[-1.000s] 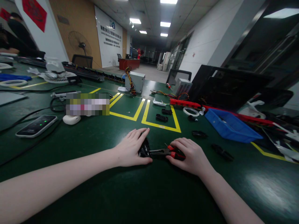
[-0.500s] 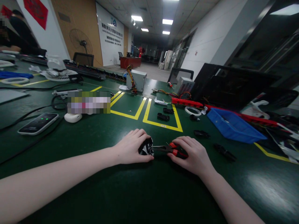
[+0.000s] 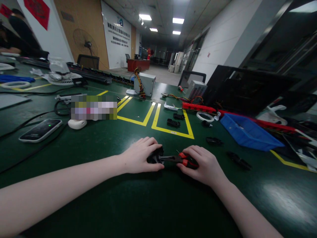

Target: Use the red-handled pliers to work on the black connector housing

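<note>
Between thumb and fingers, my left hand [image 3: 140, 157] grips a small black part [image 3: 156, 156] low over the green table. Its exact kind cannot be made out, as the fingers cover much of it. My right hand [image 3: 201, 163] is closed around the red and black handles of needle-nose pliers [image 3: 174, 159]. The pliers point left, and their tips touch or reach into the near face of the black part. Beyond the hands, two black plastic pieces [image 3: 173, 123] lie inside a yellow tape outline [image 3: 170, 133].
On the right stands a blue tray [image 3: 250, 134], with black pieces [image 3: 239, 160] in front of it. A red strip [image 3: 199, 107] runs behind. Farther back sit a metal power supply box [image 3: 148, 84] and its wires. A phone-like device [image 3: 41, 130] and black cables lie left. A person [image 3: 23, 33] is at far left.
The black part has turned slightly in my left hand, so its lighter inner face shows less. The pliers' jaws look closer together, and the handles have drawn closer.
</note>
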A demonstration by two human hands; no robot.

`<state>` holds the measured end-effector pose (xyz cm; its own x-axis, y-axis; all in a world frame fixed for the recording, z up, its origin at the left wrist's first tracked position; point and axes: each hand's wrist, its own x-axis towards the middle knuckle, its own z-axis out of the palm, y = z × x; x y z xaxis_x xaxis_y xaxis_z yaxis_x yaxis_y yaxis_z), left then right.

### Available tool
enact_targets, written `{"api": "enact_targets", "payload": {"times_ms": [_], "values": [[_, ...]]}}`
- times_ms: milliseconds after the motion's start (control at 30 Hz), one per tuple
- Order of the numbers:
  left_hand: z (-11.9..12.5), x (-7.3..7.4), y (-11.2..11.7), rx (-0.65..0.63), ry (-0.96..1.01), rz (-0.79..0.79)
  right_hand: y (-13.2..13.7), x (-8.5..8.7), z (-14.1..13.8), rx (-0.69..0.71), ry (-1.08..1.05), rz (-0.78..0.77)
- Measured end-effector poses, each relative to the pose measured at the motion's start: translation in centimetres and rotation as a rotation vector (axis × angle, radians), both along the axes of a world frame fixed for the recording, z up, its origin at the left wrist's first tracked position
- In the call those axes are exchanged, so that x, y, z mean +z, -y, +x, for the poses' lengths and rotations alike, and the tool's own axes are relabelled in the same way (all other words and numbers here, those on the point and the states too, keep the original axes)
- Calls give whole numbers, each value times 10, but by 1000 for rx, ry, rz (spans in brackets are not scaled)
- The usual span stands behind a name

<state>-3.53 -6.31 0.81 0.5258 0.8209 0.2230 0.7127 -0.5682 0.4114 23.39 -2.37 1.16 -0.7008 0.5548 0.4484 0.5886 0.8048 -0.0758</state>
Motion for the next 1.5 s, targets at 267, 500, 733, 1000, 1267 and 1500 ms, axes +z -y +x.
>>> {"api": "enact_targets", "payload": {"times_ms": [267, 500, 733, 1000, 1267, 1500], "values": [[-1, 4, 0, -38, 43, -22, -2, -1, 2, -35, -44, 12], [0, 3, 0, -16, 36, -16, -1, 0, 2, -63, -91, -8], [1, 5, 3, 0, 11, -4, -1, 0, -1, -8, -45, 3], [1, 8, 4, -3, 42, 13, 1, -1, -2, 30, -37, 13], [1, 8, 3, -46, 66, -3, 2, 1, -4, 50, -26, 0], [2, 10, 3, -47, 53, -15, 0, 0, -3, 26, 36, 18]]}}
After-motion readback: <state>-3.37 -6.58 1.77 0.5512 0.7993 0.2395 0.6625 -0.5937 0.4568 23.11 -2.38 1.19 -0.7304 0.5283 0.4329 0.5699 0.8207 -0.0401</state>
